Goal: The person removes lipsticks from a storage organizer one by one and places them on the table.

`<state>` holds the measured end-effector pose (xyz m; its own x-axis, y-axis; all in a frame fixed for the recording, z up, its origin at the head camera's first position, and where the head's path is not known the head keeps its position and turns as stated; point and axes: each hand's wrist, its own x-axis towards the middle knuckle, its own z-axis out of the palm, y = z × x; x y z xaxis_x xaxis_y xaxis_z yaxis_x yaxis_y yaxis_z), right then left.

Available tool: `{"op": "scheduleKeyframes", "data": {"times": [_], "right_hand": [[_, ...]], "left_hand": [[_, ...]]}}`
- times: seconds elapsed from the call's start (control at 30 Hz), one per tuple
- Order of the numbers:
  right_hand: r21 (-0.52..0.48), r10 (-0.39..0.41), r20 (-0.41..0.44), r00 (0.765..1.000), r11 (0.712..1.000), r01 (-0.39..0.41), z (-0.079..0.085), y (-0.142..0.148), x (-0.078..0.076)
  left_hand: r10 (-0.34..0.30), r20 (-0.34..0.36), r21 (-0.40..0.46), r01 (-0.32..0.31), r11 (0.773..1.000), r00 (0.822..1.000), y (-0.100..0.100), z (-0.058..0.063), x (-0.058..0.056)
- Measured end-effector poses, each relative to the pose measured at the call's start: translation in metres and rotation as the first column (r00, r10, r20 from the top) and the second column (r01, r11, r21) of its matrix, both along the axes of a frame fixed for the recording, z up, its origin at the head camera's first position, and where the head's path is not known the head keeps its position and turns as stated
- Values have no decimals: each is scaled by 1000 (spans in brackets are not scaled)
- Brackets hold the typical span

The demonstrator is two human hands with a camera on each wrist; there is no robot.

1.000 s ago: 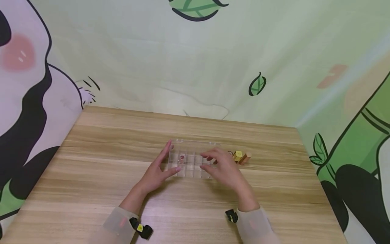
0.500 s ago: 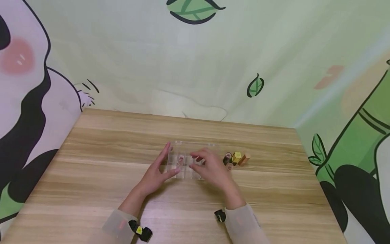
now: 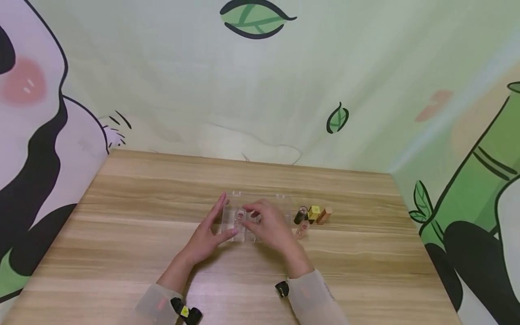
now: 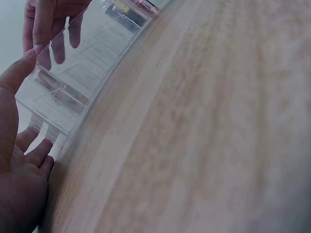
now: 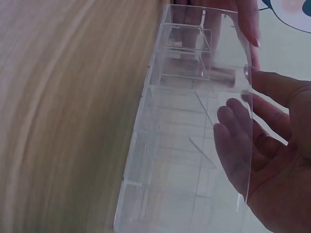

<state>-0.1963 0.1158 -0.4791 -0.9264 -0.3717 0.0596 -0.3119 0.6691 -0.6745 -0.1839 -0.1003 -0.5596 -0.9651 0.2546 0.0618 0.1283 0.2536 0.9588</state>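
Observation:
A clear plastic organizer box [image 3: 231, 232] with several compartments stands on the table. My left hand [image 3: 204, 239] grips its left end, thumb at the near side and fingers round the far side. One clear lipstick tube [image 3: 240, 215] with a reddish top stands upright in a left compartment; in the right wrist view the tube [image 4: 63, 87] shows through the clear wall. My right hand [image 3: 270, 225] reaches over the box, thumb and forefinger at the top of that tube, seemingly pinching it. The other right fingers hang loosely curled.
Right of the box stand a black lipstick [image 3: 300, 215], a yellow one [image 3: 313, 214], a copper-coloured one [image 3: 324, 215] and a clear pinkish one [image 3: 302, 229]. Beyond the wooden table [image 3: 349, 253] hangs a printed cloth backdrop [image 3: 183, 90].
My right hand has moved left across the box to the lipstick tube, uncovering the lipsticks on the right. My left hand has stayed on the box.

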Motion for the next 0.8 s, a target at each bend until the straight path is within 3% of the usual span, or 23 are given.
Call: {"op": "scheduleKeyframes", "data": {"times": [0.8], "right_hand": [[24, 12, -45, 999, 1000, -11, -5, -13, -4]], "left_hand": [[9, -6, 0, -9, 1000, 1000, 0, -2, 1]]}}
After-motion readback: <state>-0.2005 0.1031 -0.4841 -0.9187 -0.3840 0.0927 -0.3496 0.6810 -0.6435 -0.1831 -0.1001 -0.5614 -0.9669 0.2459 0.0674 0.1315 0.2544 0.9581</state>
